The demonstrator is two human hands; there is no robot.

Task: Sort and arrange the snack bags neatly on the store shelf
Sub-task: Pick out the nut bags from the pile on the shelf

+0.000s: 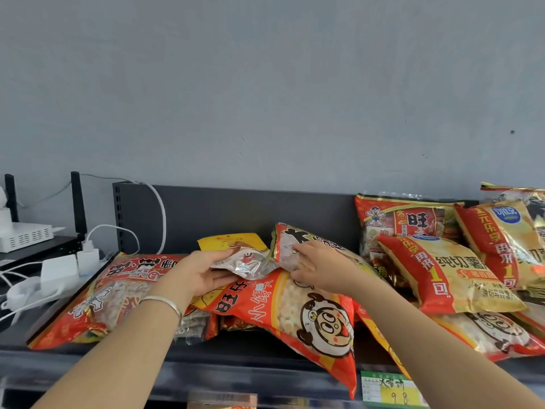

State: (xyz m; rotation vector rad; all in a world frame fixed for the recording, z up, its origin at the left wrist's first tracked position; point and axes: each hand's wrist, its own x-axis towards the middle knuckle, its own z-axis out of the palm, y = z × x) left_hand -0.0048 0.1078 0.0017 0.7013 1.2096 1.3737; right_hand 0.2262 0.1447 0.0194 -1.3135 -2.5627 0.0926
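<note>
Judging by the jumble, little is sorted: left hand (203, 271) pinches a silver pouch (246, 262), right hand (320, 268) grasps a tilted bag (290, 239) (chip bags (451, 270) at right overlap too).

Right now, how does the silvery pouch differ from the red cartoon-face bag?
The silvery pouch is smaller than the red cartoon-face bag. The pouch is shiny foil; the red bag has a clear window showing round snacks. The left hand grips the pouch, while the red bag lies on the shelf, one corner overhanging its front edge. Both are snack bags.
</note>
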